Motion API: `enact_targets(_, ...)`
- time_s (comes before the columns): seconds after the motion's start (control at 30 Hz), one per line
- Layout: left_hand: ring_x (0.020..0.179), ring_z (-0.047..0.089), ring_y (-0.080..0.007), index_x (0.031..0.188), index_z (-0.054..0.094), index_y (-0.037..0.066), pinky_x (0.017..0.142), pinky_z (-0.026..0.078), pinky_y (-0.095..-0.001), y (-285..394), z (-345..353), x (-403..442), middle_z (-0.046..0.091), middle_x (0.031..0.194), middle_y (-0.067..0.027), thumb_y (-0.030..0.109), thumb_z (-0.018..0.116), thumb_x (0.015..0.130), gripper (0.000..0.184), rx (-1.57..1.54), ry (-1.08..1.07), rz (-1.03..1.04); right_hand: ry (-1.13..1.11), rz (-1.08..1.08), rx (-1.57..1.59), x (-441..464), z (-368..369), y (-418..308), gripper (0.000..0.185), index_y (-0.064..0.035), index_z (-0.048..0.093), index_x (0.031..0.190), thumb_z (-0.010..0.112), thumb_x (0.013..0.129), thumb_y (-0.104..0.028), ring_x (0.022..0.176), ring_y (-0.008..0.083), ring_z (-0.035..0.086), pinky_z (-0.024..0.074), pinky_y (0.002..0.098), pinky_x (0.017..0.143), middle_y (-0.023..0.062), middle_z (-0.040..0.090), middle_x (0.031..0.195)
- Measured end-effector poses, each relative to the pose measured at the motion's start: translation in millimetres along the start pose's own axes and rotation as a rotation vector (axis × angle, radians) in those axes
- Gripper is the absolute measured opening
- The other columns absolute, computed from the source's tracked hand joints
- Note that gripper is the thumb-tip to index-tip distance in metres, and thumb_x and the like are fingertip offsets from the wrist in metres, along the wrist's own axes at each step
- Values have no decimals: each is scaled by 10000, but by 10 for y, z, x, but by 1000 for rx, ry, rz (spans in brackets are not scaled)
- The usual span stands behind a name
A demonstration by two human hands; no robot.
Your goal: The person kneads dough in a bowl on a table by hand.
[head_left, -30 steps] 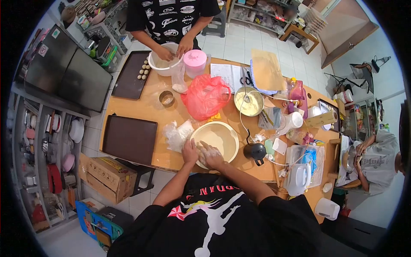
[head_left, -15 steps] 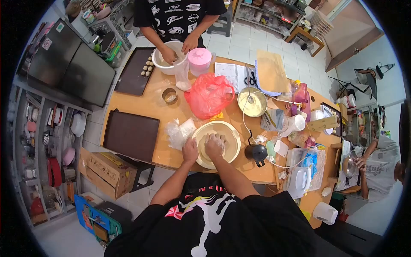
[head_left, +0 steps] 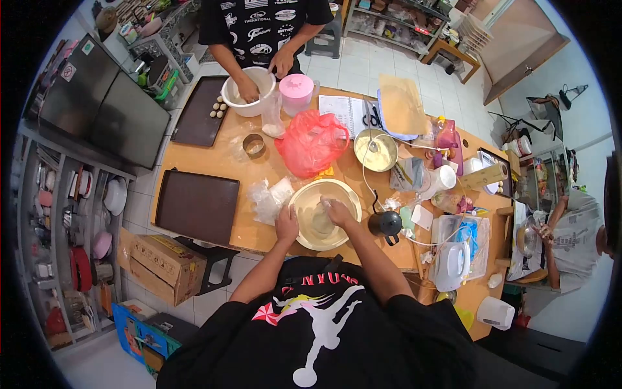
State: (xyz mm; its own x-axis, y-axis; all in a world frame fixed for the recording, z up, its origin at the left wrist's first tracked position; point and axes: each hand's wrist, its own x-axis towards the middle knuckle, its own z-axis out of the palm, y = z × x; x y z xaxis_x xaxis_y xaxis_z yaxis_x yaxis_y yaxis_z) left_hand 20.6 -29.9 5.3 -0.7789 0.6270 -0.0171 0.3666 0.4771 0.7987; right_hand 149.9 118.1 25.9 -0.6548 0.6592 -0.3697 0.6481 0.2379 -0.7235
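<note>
A cream bowl (head_left: 351, 194) stands at the table's near edge with a pale lump of dough (head_left: 322, 222) in it. My left hand (head_left: 286, 224) is closed on the bowl's left rim. Over the inside of the bowl, my right hand (head_left: 335, 212) touches the upper right of the dough, its fingers closed together on that edge. A clear plastic bag of white powder (head_left: 272, 200) lies left of the bowl. Behind the bowl sits a red plastic bag (head_left: 312, 144), and a black-lidded jug (head_left: 387, 224) stands to the right.
Across the table a person works in a white bowl (head_left: 228, 91). An empty dark tray (head_left: 197, 206) lies left; another (head_left: 198, 113) holds dough balls. A metal bowl of yellowish mixture (head_left: 357, 150), containers and a white cable crowd the right. Another person sits far right.
My right hand has opened out of its press on the dough and shifted to its upper right edge. The left hand stays at the rim. The view has shifted slightly.
</note>
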Motion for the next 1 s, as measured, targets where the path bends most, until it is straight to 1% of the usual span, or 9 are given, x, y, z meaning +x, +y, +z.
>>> enact_targets(0.17,907,572,-462,965,568,-1,794,434,-533,56,-9,10,623,931,-257,323,434,998,352,-69,45,28,-151,-100,-229,-599,-321,-331,450,-29,712,969,491,938,-420,918,380,637,459,469,865,232,680,920)
enact_targets(0.27,904,574,-465,964,564,-2,800,434,-536,-39,77,18,625,929,-258,319,435,997,348,-21,90,35,-339,-61,-271,-789,-468,-494,390,-80,673,1085,563,899,-405,973,400,614,436,457,927,234,668,970)
enact_targets(0.37,896,572,-470,964,558,-6,791,433,-539,31,-16,38,624,922,-259,318,434,997,348,61,-62,-43,-305,-89,-252,-856,-385,-506,527,-135,573,1252,663,828,-434,1111,385,558,435,467,942,214,608,1176)
enact_targets(0.47,889,571,-470,962,555,-1,773,432,-540,20,21,11,620,914,-262,320,430,999,346,-23,1,-22,-227,-71,-494,-908,-142,-571,687,-189,477,1344,715,768,-477,1232,392,453,428,512,950,183,478,1346)
enact_targets(0.5,886,571,-470,962,555,0,769,433,-540,2,37,22,618,911,-263,320,429,999,346,-6,-9,-15,-162,-118,-434,-893,-3,-473,656,-186,512,1311,707,770,-502,1245,397,410,419,553,945,164,431,1356)
enact_targets(0.6,873,572,-472,962,554,3,759,435,-541,-71,22,30,615,905,-265,323,424,1000,347,29,-49,-14,65,-285,-443,-844,303,-241,598,-191,519,1306,692,792,-445,1161,382,475,421,556,940,164,512,1220)
enact_targets(0.7,855,572,-476,957,553,2,754,436,-543,-49,-11,10,613,899,-265,325,421,1001,352,8,-80,-16,-15,-252,-327,-793,258,-306,493,-170,560,1245,671,809,-373,1079,392,542,444,523,919,190,565,1141)
enact_targets(0.9,842,569,-475,924,560,-1,748,436,-540,12,-67,2,614,880,-262,321,419,1000,359,53,-57,29,193,-11,-378,-528,472,-419,374,-123,579,1091,639,815,-369,1030,331,558,467,508,831,148,583,1089)
enact_targets(1.0,844,566,-477,923,557,2,750,431,-542,-26,-47,16,612,874,-259,313,423,998,347,62,-67,26,332,-71,-435,-488,531,-380,329,-98,600,1026,608,842,-370,1005,329,561,468,507,809,143,594,1046)
